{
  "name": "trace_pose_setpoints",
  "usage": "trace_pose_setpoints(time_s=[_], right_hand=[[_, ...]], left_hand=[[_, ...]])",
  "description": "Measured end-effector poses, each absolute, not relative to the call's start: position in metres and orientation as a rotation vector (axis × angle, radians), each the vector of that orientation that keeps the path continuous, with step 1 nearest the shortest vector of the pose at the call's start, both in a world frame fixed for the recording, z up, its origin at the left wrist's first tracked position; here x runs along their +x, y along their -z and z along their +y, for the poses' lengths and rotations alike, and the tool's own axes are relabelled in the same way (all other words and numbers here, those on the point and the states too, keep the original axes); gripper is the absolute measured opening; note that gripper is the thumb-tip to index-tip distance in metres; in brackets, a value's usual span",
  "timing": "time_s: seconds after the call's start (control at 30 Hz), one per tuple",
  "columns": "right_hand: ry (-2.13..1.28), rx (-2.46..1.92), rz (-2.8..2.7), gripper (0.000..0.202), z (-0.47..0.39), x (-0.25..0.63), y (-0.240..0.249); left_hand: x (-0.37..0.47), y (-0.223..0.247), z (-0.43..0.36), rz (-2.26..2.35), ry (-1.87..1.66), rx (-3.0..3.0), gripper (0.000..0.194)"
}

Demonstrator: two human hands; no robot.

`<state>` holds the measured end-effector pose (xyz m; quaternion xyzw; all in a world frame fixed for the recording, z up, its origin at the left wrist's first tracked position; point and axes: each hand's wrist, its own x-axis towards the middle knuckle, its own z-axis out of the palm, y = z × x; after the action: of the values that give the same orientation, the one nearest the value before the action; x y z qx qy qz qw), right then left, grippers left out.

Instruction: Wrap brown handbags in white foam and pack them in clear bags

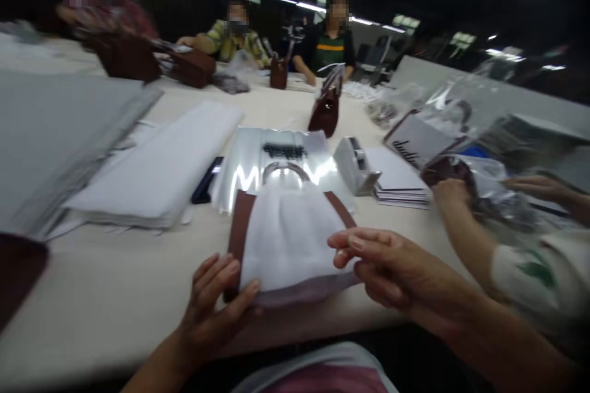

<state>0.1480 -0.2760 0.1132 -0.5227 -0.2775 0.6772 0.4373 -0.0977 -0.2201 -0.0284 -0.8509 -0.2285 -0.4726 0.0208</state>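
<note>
A brown handbag (240,230) lies in front of me, its front covered by a white sheet (290,239). Its arched handle (286,167) points away from me. My left hand (216,295) grips the lower left corner, thumb on top of the sheet and fingers along the bag's side. Over the bag's right side is my right hand (387,267), thumb and fingers pinched together; what is between them, if anything, is too small to make out. Just beyond the handle lies a stack of shiny clear plastic bags (295,141) with dark print.
Left are a stack of white sheets (161,166), a dark phone (207,181) and a grey stack (59,135). Right stand a tape dispenser (354,166) and white cards (396,178). A co-worker's hand (454,193) handles a dark bag nearby. Another handbag (326,110) stands farther back.
</note>
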Motion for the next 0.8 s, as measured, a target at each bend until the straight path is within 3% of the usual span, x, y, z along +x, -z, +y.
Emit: trace_pose_setpoints(time_s=[0.23, 0.4, 0.6, 0.8], right_hand=[[-1.940, -1.394, -0.676, 0.029, -0.272, 0.070, -0.104], [-1.885, -1.544, -0.582, 0.023, -0.270, 0.051, -0.084], [-1.814, -1.594, -0.506, 0.020, -0.267, 0.049, -0.079], [-1.820, -1.476, -0.420, 0.025, -0.277, 0.052, -0.072]], left_hand=[[-0.114, 0.031, -0.221, -0.651, 1.432, -2.555, 0.027], [-0.114, 0.027, -0.222, -0.588, 1.408, -2.529, 0.028], [-0.113, 0.018, -0.210, -0.398, 1.292, -2.728, 0.011], [-0.110, 0.014, -0.203, -0.304, 1.326, -2.805, 0.014]])
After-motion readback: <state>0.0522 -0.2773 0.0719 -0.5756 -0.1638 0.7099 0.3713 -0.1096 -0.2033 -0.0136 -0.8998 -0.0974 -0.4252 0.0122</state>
